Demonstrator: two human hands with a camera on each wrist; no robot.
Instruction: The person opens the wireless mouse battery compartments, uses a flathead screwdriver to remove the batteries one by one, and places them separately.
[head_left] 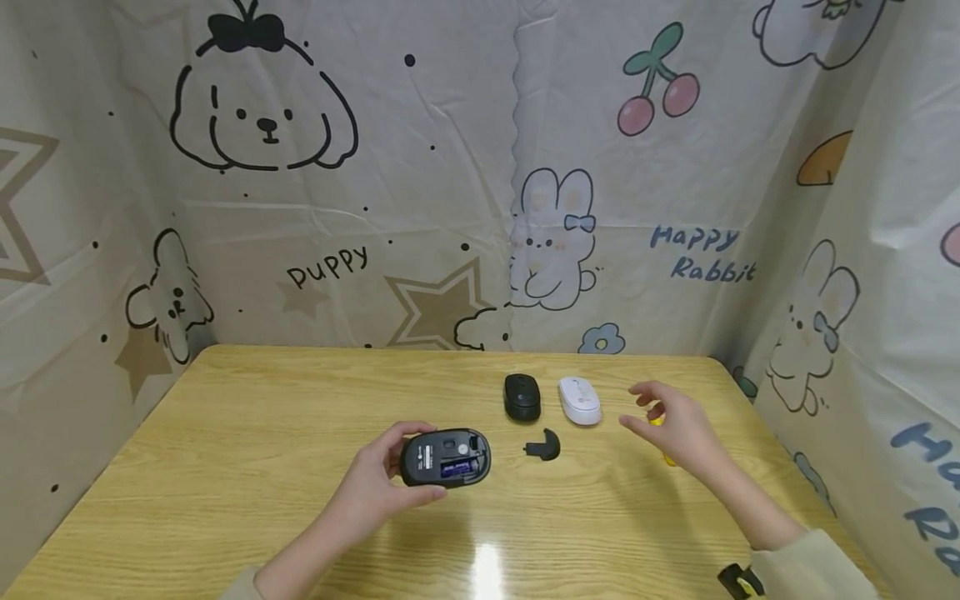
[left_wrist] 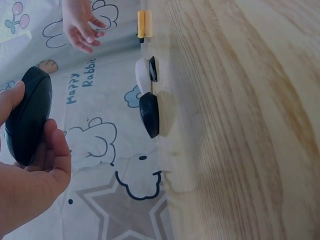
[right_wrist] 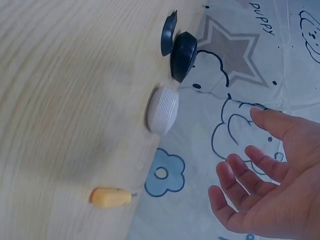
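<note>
My left hand (head_left: pixel 378 479) grips a black computer mouse (head_left: pixel 427 457) by its two sides, underside turned up toward my head. Its battery bay lies uncovered, with a dark blue battery (head_left: pixel 459 468) inside. On the table to the right of that mouse lies a curved black battery cover (head_left: pixel 551 446) with a small tab. My right hand (head_left: pixel 682 429) hovers over the right part of the table, fingers loosely bent and holding nothing. Below it, partly hidden in the head view, lies a small screwdriver with a yellow handle (right_wrist: pixel 111 197).
Behind the battery cover stand a second black mouse (head_left: pixel 522 397) and a white mouse (head_left: pixel 580 401), side by side. A black and yellow object (head_left: pixel 741 581) sits near my right sleeve at the front. Printed curtains (head_left: pixel 442 192) enclose the wooden table (head_left: pixel 247 433) at back and sides.
</note>
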